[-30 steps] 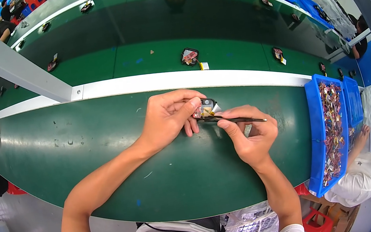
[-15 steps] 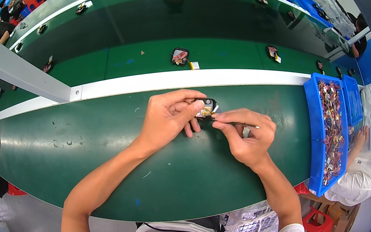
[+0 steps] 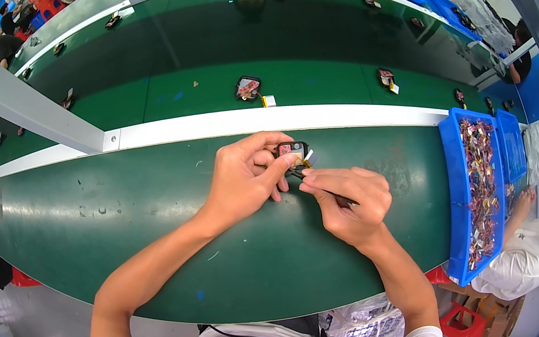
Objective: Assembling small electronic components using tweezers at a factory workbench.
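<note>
My left hand point(image 3: 238, 181) is closed on a small black electronic device case point(image 3: 293, 147), thumb across its front edge and fingers behind it. The case has rounded corners; inside show a pale and reddish board, yellowish wiring and a white tab at its right side. My right hand point(image 3: 356, 203) pinches a slim dark tool point(image 3: 346, 200) that looks like tweezers. Its tip reaches the lower edge of the case beside my left thumb; the exact contact is too small to tell. Both hands are above the green bench point(image 3: 149, 200).
Beyond a white rail point(image 3: 289, 115) runs a green conveyor belt point(image 3: 194, 85) carrying several open device cases, one point(image 3: 248, 88) just across. At right stands a blue bin point(image 3: 458, 210) full of small wired parts. A white post point(image 3: 29, 100) rises at left. Co-workers sit around.
The cases on the belt have shifted left. My right hand has moved slightly left and the tool has tilted, its rear end lower. My left hand still holds the case, now turned slightly.
</note>
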Tool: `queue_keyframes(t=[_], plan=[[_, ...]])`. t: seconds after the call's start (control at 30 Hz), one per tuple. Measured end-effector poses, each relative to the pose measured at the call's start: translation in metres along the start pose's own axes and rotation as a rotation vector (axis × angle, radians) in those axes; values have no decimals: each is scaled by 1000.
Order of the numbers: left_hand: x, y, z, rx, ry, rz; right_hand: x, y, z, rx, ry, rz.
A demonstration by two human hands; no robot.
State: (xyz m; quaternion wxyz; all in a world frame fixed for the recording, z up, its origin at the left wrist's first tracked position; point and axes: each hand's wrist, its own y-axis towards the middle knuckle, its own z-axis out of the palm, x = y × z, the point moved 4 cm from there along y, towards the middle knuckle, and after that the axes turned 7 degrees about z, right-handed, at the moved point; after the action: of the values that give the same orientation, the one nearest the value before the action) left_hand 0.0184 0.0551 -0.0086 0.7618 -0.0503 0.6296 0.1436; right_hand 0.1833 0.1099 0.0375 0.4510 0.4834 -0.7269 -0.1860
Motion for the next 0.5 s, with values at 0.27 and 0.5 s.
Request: queue_keyframes(t=[0.27,0.5], plan=[[4,-3,9,-41,161,-7,-3,0,0,-7,33,8],[2,-4,10,-84,227,-44,-5,1,-1,52,72,66]])
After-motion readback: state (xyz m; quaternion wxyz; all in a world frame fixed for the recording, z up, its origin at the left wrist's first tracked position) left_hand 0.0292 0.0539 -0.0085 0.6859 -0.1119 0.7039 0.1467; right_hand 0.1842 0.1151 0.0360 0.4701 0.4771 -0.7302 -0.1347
